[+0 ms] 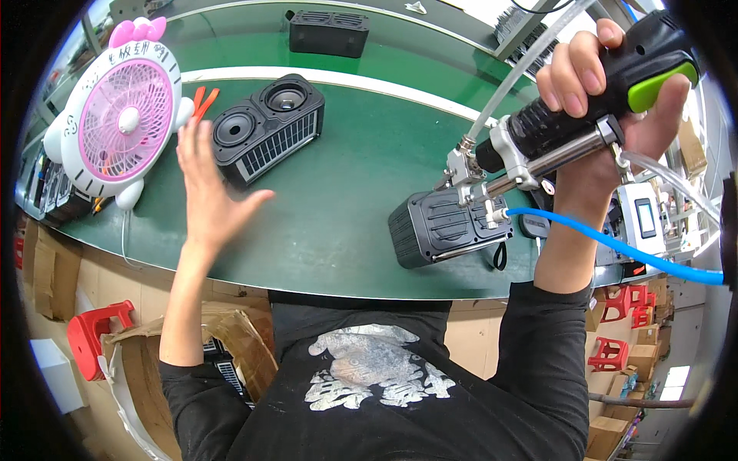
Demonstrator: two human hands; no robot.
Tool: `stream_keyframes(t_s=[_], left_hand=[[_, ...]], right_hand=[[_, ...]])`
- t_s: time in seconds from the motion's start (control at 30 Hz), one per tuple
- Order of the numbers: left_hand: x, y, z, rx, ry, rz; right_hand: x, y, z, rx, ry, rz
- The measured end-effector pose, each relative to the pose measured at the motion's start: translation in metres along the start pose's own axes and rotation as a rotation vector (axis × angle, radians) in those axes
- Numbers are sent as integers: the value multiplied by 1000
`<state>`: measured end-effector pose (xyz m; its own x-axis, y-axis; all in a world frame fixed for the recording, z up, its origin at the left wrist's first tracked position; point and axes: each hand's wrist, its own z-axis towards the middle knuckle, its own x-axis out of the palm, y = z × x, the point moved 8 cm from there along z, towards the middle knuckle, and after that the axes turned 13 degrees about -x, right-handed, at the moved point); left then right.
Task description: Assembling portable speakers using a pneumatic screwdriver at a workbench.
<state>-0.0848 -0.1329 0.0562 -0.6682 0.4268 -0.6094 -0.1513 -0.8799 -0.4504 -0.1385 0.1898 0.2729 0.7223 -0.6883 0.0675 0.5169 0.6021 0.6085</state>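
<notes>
At the left, my left hand [209, 198] is open and holding nothing, thumb well away from the fingers. Just right of its fingertips lies the two-cone speaker [269, 127], cones up; I can't tell whether they touch. Well right of that open palm, below the power driver [555, 121], the ribbed black casing [453, 223] stands near the front of the green table [330, 230]. My right hand [652, 132] is wrapped firmly round the driver, which slants down to the left; whether its metal end meets the casing, I can't make out. To work it well, I'd bring the driver square to the ribbed face, steady the casing with the free palm clear of the tip, and leave the blue hose [600, 229] slack.

Around me, left of the open hand, a pink and white fan [129, 119] stands on the table; below that hand are a red stool [96, 338] and an opened cardboard box [242, 338]. Another black unit [328, 32] sits beyond both hands. Below the right fist are a device with a small screen [644, 219] and, lower still, more red stools [609, 355].
</notes>
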Motion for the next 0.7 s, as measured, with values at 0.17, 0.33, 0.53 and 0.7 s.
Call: stream_keyframes(t_s=[0.17,0.33,0.53,0.7], left_hand=[[58,-124,-61,203,606,-391],[123,-170,-81,-15,886,-662],[122,-167,-86,45,710,-591],[124,-165,-86,-17,804,-668]], right_hand=[[3,-20,-14,87,-104,-45],[12,-33,-26,104,-205,-50],[15,-34,-27,89,-155,-98],[12,-37,-31,69,-205,18]])
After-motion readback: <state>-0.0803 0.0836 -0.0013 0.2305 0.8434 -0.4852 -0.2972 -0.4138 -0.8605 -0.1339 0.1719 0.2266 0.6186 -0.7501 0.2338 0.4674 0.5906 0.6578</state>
